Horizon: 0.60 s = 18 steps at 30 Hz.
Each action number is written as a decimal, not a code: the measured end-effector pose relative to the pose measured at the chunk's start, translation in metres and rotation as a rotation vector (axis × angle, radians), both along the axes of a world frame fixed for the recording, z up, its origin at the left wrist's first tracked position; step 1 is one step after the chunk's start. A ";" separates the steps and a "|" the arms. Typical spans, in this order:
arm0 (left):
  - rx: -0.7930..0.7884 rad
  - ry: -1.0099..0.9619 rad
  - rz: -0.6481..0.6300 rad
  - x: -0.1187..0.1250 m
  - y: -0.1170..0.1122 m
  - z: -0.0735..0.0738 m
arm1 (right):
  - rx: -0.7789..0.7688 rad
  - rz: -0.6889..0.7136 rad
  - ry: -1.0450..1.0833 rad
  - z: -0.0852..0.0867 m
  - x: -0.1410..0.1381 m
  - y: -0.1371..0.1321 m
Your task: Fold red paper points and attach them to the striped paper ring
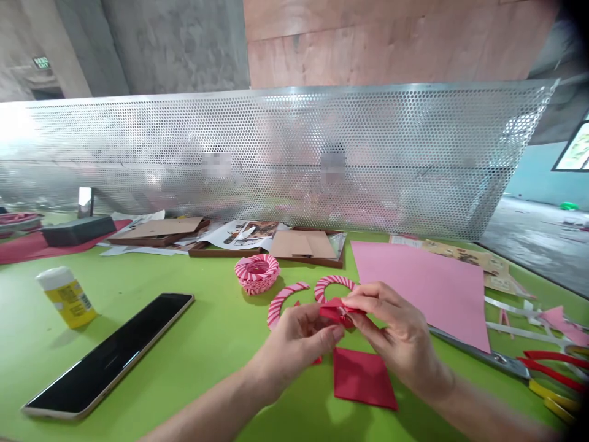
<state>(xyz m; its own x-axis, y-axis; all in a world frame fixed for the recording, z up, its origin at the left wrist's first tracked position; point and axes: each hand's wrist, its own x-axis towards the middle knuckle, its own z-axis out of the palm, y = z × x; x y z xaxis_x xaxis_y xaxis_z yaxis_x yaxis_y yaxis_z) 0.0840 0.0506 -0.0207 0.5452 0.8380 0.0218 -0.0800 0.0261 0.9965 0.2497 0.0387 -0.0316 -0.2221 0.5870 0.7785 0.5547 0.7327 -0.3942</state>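
left hand [299,341] and right hand [398,334]: both pinch folded red paper [338,312] | striped basket [256,274] beyond: contents cannot tell

We pinch a small red folded paper piece [338,312] between our left hand [294,341] and right hand [396,331] (creases bunched, shape unclear). Just below it, a red paper square [362,377] lies flat on the green table [207,344].

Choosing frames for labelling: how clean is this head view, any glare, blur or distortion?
Head view: glare washes out the left end of the perforated metal screen, whose top edge bows from lens distortion; soft shadows under the glue stick and phone; left hand, right hand and the folded red paper slightly soft; dark corners at right.
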 end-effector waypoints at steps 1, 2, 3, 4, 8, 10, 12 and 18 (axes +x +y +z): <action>-0.041 -0.057 -0.017 0.000 -0.001 0.000 | 0.066 -0.035 -0.078 0.000 0.002 0.000; -0.085 -0.121 -0.012 0.000 -0.002 -0.001 | 0.124 -0.064 -0.153 -0.001 0.004 0.001; -0.125 -0.183 0.006 0.000 -0.002 -0.001 | 0.171 -0.084 -0.217 -0.001 0.005 0.001; -0.161 -0.237 0.028 0.001 -0.002 -0.002 | 0.201 -0.094 -0.267 -0.002 0.006 0.002; -0.229 -0.312 0.077 0.001 0.003 -0.004 | 0.261 -0.063 -0.351 -0.007 0.008 0.003; -0.236 -0.302 0.080 0.000 0.006 -0.004 | 0.275 -0.042 -0.367 -0.009 0.009 0.004; -0.249 -0.302 0.082 -0.001 0.008 -0.004 | 0.292 -0.033 -0.381 -0.009 0.009 0.004; -0.244 -0.293 0.051 0.000 0.005 -0.006 | 0.325 -0.091 -0.398 -0.009 0.010 0.003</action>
